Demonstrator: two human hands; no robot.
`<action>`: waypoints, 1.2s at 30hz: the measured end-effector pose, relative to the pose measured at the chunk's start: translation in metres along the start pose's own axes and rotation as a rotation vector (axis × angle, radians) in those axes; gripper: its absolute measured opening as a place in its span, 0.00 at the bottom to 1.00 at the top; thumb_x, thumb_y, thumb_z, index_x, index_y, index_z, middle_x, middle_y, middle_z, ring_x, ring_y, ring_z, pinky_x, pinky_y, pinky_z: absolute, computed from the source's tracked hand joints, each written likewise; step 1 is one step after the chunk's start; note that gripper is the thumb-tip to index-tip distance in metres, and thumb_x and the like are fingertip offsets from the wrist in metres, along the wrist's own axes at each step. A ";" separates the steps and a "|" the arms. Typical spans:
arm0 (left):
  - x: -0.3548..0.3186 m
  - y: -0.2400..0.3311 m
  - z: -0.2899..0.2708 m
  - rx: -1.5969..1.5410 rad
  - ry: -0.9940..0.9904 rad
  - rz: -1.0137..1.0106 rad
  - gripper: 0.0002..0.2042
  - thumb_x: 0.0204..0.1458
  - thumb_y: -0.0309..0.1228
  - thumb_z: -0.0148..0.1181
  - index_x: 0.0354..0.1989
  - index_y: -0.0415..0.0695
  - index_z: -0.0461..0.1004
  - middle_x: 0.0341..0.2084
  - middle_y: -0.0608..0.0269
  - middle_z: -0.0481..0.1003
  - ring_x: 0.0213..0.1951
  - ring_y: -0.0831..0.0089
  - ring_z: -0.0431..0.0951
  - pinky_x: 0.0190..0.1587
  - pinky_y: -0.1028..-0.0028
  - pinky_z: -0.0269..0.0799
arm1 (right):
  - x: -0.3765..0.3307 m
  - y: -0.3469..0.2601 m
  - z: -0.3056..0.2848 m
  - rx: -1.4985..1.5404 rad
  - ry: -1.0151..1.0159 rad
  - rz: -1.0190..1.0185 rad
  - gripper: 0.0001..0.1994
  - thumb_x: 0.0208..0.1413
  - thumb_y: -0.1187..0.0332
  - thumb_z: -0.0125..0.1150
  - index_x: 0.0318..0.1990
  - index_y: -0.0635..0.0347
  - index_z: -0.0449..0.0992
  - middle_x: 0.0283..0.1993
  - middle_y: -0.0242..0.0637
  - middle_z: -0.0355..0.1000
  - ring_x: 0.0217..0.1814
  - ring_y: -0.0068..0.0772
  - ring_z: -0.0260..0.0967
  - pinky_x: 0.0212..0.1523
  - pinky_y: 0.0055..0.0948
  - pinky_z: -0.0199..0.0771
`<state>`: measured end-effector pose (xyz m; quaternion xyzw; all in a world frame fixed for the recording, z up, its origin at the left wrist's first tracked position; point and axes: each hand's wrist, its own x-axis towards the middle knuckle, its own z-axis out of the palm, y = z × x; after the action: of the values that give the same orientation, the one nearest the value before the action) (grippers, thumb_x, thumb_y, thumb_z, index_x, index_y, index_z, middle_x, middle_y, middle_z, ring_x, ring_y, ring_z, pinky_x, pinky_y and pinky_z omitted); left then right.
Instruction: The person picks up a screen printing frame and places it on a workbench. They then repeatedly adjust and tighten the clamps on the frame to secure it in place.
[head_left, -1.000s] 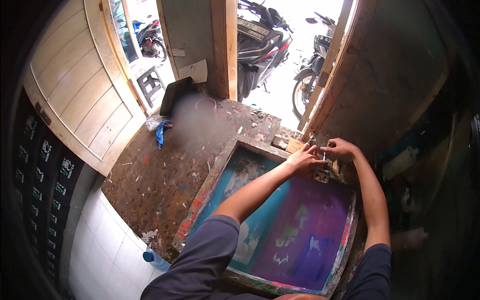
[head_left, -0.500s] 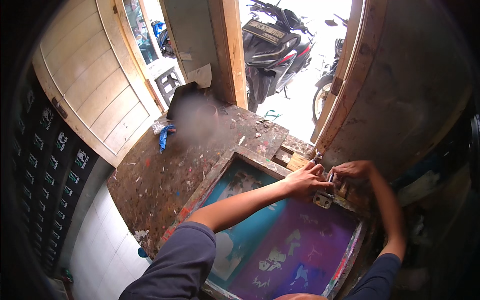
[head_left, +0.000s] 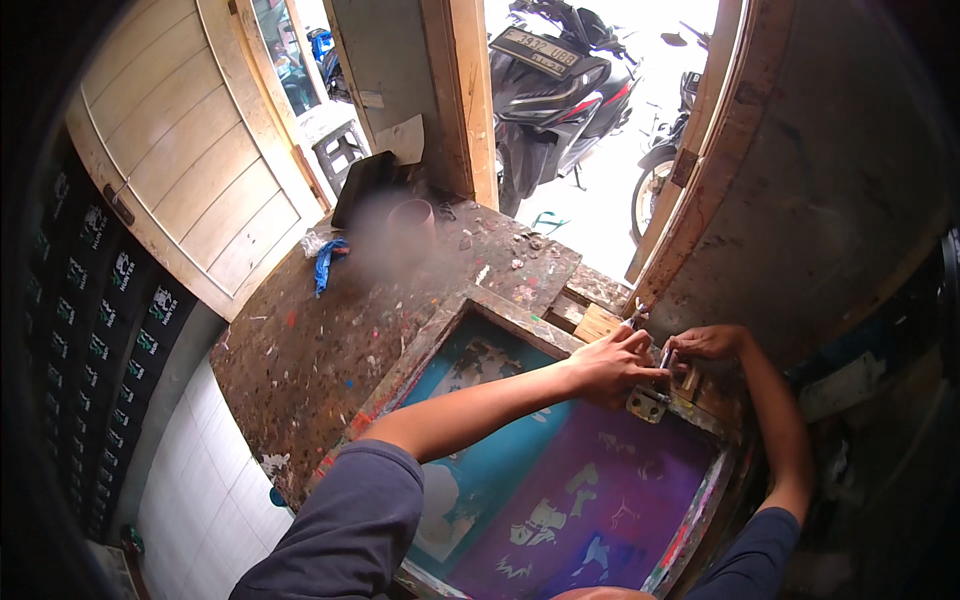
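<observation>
You are leaning over a paint-spattered brown worktop [head_left: 330,340] beside an open doorway, and the view has tipped slightly since a moment ago, so the parked black motorbike [head_left: 560,90] outside sits higher and larger. On the worktop lies a wooden-framed printing screen [head_left: 560,480], its mesh stained teal at the left and purple at the right, in the same place as before. Both your hands stay together at the frame's far right corner, as they were half a second ago. Your left hand [head_left: 610,365] is curled, fingertips pressed at a small metal hinge [head_left: 647,403] on the frame edge. Your right hand [head_left: 708,343] is pinched shut around a thin tool [head_left: 664,358] standing over the hinge. A crumpled blue rag [head_left: 328,258] lies well apart.
</observation>
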<state>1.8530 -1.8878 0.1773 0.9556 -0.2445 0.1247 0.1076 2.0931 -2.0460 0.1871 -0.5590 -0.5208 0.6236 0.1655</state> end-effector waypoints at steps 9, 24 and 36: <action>0.002 0.003 -0.004 0.002 -0.027 -0.026 0.39 0.34 0.37 0.63 0.64 0.60 0.64 0.49 0.65 0.76 0.59 0.58 0.60 0.62 0.57 0.55 | -0.003 -0.006 0.009 -0.035 0.098 -0.043 0.23 0.71 0.49 0.36 0.41 0.58 0.71 0.32 0.24 0.65 0.35 0.17 0.59 0.40 0.23 0.64; 0.004 0.005 -0.010 -0.021 -0.097 -0.036 0.42 0.32 0.43 0.68 0.64 0.61 0.63 0.49 0.64 0.76 0.59 0.58 0.61 0.62 0.58 0.56 | 0.003 -0.043 0.020 -0.105 0.312 0.215 0.30 0.65 0.45 0.48 0.15 0.57 0.67 0.16 0.20 0.54 0.19 0.17 0.47 0.21 0.28 0.50; 0.000 0.001 -0.001 -0.059 0.052 0.025 0.36 0.37 0.45 0.66 0.61 0.60 0.66 0.45 0.65 0.77 0.58 0.59 0.63 0.59 0.60 0.55 | 0.007 -0.060 0.067 0.053 0.895 0.454 0.27 0.54 0.44 0.64 0.15 0.59 0.72 0.14 0.23 0.58 0.18 0.18 0.51 0.20 0.29 0.49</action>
<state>1.8526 -1.8890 0.1783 0.9453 -0.2572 0.1434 0.1406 2.0101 -2.0481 0.2222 -0.8665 -0.2478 0.3560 0.2470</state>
